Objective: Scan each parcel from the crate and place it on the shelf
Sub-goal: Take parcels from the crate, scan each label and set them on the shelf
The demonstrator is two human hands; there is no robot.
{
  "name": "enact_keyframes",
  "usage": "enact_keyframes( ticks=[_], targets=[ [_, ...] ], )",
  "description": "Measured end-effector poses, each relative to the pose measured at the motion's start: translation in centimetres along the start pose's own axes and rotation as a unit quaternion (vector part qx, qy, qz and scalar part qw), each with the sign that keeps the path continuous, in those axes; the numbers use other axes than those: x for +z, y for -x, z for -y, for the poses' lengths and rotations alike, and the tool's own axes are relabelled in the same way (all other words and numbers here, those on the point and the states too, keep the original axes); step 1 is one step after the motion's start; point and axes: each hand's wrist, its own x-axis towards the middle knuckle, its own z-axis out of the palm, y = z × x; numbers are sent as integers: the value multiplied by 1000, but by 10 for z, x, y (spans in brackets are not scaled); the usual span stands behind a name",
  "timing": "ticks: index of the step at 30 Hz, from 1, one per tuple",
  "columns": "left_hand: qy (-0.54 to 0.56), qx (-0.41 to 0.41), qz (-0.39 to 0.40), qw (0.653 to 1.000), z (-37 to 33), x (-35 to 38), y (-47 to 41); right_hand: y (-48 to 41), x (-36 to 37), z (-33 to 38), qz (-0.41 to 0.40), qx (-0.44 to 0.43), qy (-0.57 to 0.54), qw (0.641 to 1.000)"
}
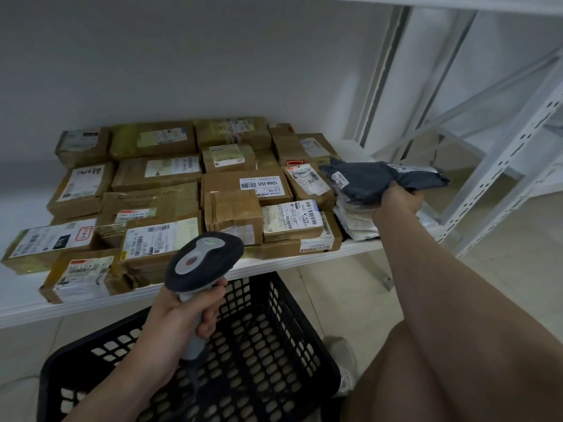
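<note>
The right grip (pixel 396 198) reaches out to the right end of the shelf (pixel 304 259) and is closed around the near edge of a grey parcel (pixel 370 179), a soft mailer with a white label near its left end. The fingers are curled tight on the plastic, so the grip is narrow and full. The grey parcel lies flat over a small stack of pale soft parcels (pixel 356 222), just beside the cardboard parcels (pixel 189 190) that fill the rest of the shelf in close rows, labels up. Whether the grey parcel already rests its weight on the stack cannot be told.

The left grip (pixel 189 315) is wrapped around the pale handle of a scanner (pixel 204 261), fingers curled round the front and thumb side toward the camera. The scanner's dark head tilts up and forward toward the shelf edge, above the crate (pixel 283 348).

The crate is black with a perforated wall and floor, and stands on the tiled floor under the shelf's front edge. A pale shoe (pixel 344 357) shows just beside its right corner.
</note>
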Motion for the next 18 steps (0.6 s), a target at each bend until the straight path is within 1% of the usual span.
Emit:
enact_keyframes(
  ticks=[2, 5, 7, 9, 11, 15, 18],
  targets=[
    [0, -5, -4, 1000, 2, 0, -3, -7, 1, -2, -3, -4, 22, 1000],
    [-5, -11, -1, 1000, 3, -2, -6, -11, 1, -4, -10, 30, 39, 999],
    [-6, -9, -3, 1000, 3, -2, -7, -11, -3, -2, -10, 27, 97, 995],
    [-3, -5, -10, 1000, 3, -3, -6, -8, -9, -2, 19, 7, 179, 984],
    [-6, 1, -12, 1000, 2, -6, -5, -7, -17, -2, 36, 6, 221, 975],
    [-19, -1, -29, 999, -1, -11, 2, 3, -27, -3, 25, 6, 250, 968],
    [-14, 9, -32, 999, -5, -15, 8, 10, -31, -5, 8, 3, 231, 973]
  ],
)
